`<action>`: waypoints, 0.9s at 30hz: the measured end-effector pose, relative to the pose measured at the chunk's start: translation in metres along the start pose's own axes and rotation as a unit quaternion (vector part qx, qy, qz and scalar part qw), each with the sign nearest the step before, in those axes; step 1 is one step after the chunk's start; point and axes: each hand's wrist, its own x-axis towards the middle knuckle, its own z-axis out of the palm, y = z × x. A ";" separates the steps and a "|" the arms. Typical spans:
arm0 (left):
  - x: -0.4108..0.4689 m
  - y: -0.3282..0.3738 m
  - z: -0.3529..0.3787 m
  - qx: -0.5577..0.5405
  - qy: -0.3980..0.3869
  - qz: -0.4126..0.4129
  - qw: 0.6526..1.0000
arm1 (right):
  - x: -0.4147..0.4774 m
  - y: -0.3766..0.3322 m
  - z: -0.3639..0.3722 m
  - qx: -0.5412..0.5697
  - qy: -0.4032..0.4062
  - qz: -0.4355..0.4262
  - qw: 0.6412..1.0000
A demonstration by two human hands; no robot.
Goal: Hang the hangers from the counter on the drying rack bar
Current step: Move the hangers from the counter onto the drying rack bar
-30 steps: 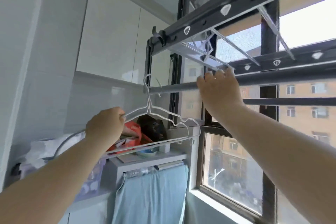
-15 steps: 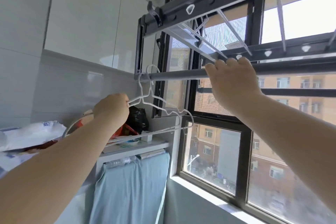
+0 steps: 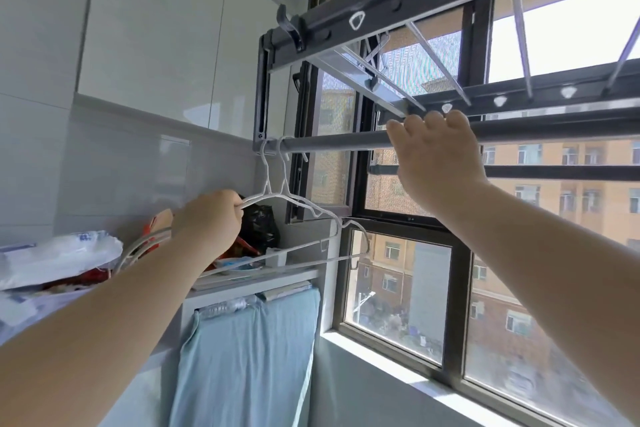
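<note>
**user1:** Can anybody actually read any text here? Brands, numbers, anything?

**user2:** Nope, nothing legible as far as I can see. There's some blue print on the white plastic bag point(image 3: 62, 253) on the left, but it's just a smudge. There's also a tiny dark mark on the silver rail point(image 3: 346, 62) of the drying rack point(image 3: 381, 10), way too small to make out.

**user1:** What about the orange packet point(image 3: 157, 222) behind the bag?

**user2:** It has a pale patch on it, but I can't tell if that's lettering. So no words or numbers I'd vouch for.
</note>
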 end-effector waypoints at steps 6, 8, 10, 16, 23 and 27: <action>-0.007 0.003 -0.008 -0.016 -0.002 0.015 1.000 | 0.000 -0.003 -0.003 0.012 -0.024 0.011 1.000; -0.009 0.005 -0.012 -0.017 -0.013 0.020 1.000 | -0.001 -0.005 -0.005 0.023 -0.031 0.014 0.999; -0.013 0.008 -0.016 -0.014 -0.028 0.022 0.999 | -0.003 -0.006 -0.008 0.038 -0.035 0.015 0.999; -0.033 0.011 -0.039 -0.019 -0.010 0.014 1.000 | -0.016 -0.002 -0.023 0.076 -0.001 -0.009 0.997; -0.067 0.064 -0.079 -0.114 0.030 0.091 0.989 | -0.053 0.023 -0.052 0.096 -0.008 -0.032 0.995; -0.113 0.131 -0.082 -0.211 0.020 0.136 0.968 | -0.105 0.071 -0.065 0.087 -0.032 -0.043 0.995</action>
